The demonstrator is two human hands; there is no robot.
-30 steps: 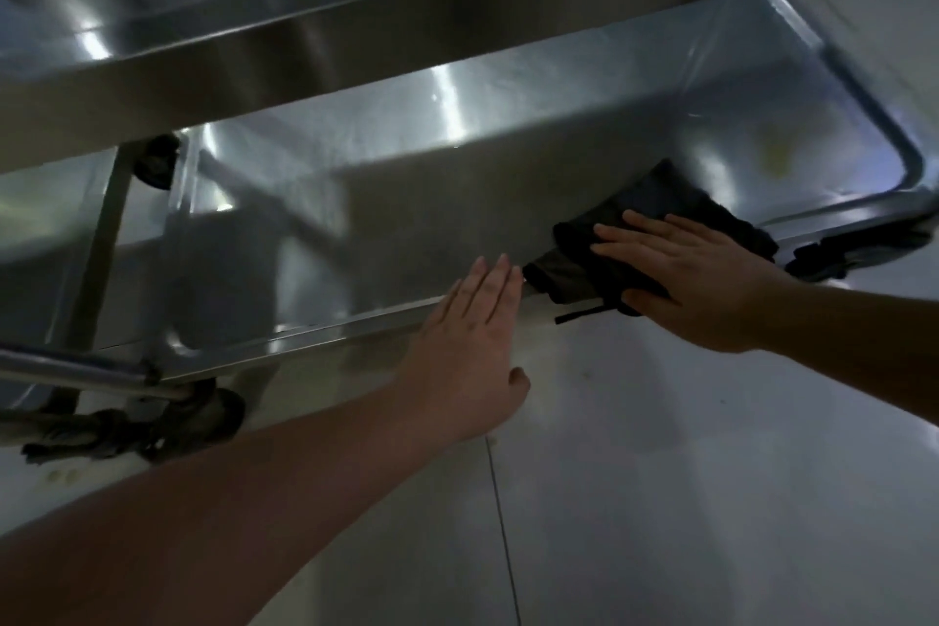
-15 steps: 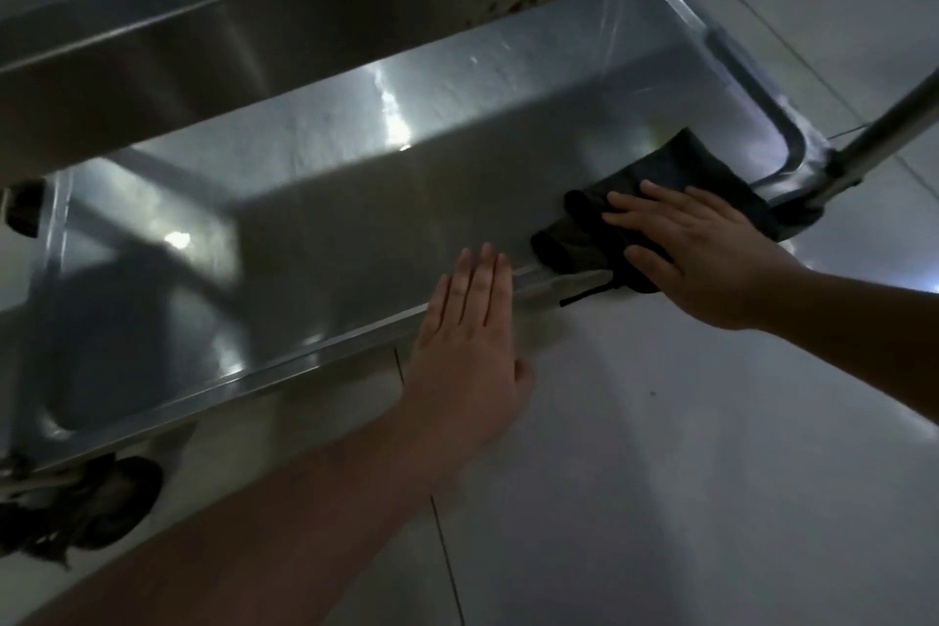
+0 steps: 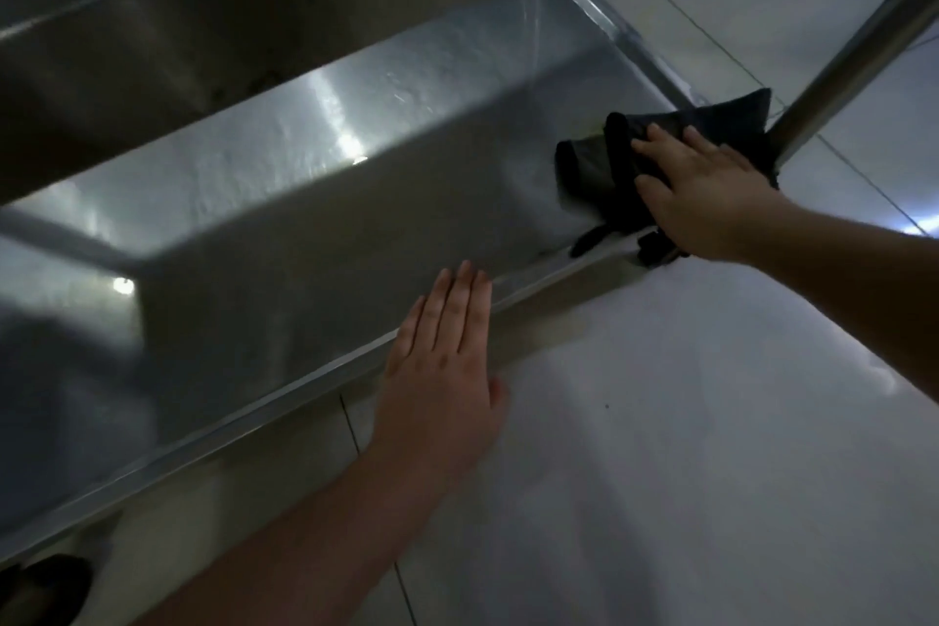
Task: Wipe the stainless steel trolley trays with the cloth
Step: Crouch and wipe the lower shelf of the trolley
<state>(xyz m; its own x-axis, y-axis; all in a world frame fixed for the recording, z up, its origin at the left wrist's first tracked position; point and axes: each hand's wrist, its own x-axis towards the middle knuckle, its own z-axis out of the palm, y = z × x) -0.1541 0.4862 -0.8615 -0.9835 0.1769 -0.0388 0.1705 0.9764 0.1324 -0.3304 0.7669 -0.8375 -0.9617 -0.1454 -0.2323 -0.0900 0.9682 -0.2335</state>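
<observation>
1. At about 7 o'clock our left hand [image 3: 441, 371] lies flat, fingers straight and together. The fingertips reach over the front rim of the lower tray [image 3: 315, 239]. It holds nothing; we cannot tell whether it presses on the rim or hovers just above it. It sits much as it did a second ago.

2. Across the middle, the lower tray holds nothing loose that we can see except the cloth. Bright glints lie at 9 o'clock and near the centre. Above it, from 10 to 12 o'clock, the upper tray [image 3: 213, 31] overhangs; we see only its underside, so its contents are hidden.

3. At 2 o'clock the cloth [image 3: 599, 163] is bunched in the tray's right corner, one strand trailing over the front rim. Over the last second it has slid rightward along the front edge into that corner, though our view has shifted too.

4. Our right hand [image 3: 706, 188] is spread flat on top of the cloth, pressing rather than clutching. The trolley's post [image 3: 864, 41] rises just beside it at 1 o'clock.

5. We judge this pass has reached the tray's right end. The stretch toward 9 o'clock is the likely next stroke.
</observation>
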